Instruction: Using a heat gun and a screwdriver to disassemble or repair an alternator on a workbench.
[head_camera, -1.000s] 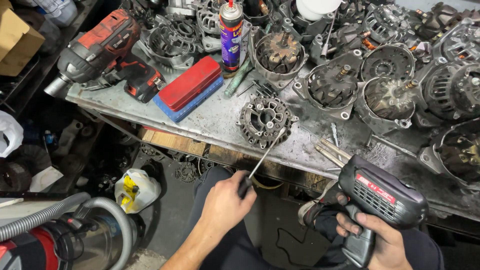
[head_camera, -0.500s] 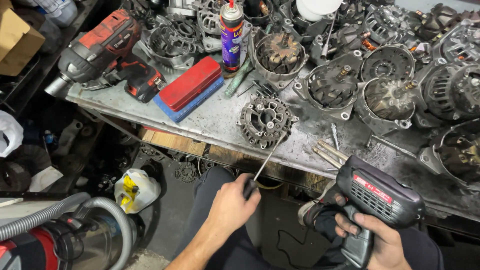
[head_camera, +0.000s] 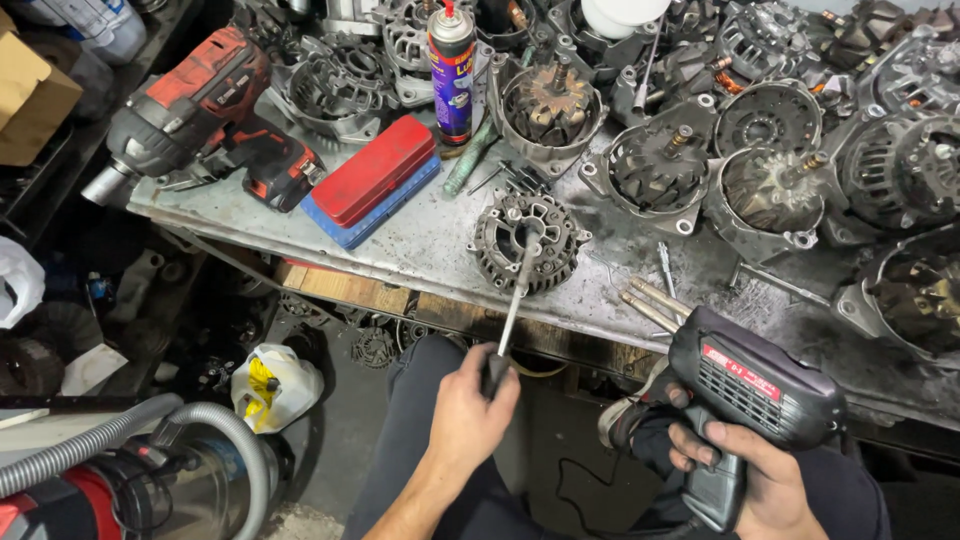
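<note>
My left hand (head_camera: 470, 405) grips a screwdriver (head_camera: 512, 310) by its dark handle, below the bench edge. Its shaft slants up and its tip rests in the middle of a round grey alternator end housing (head_camera: 530, 240) lying flat near the front of the bench. My right hand (head_camera: 740, 470) holds a black pistol-shaped soldering gun (head_camera: 755, 390) with a red label by its grip, low at the right, in front of the bench and over my lap.
The metal bench (head_camera: 420, 240) carries a red and black cordless impact wrench (head_camera: 200, 110), a flat red case on a blue one (head_camera: 375, 175), a spray can (head_camera: 452, 65), loose bolts (head_camera: 650, 300) and several opened alternators (head_camera: 650, 165). A vacuum hose (head_camera: 150, 440) lies at the lower left.
My left hand has swung the screwdriver to the left, bringing its tip from the housing's right edge into the housing's centre. My right hand with the soldering gun has barely moved.
</note>
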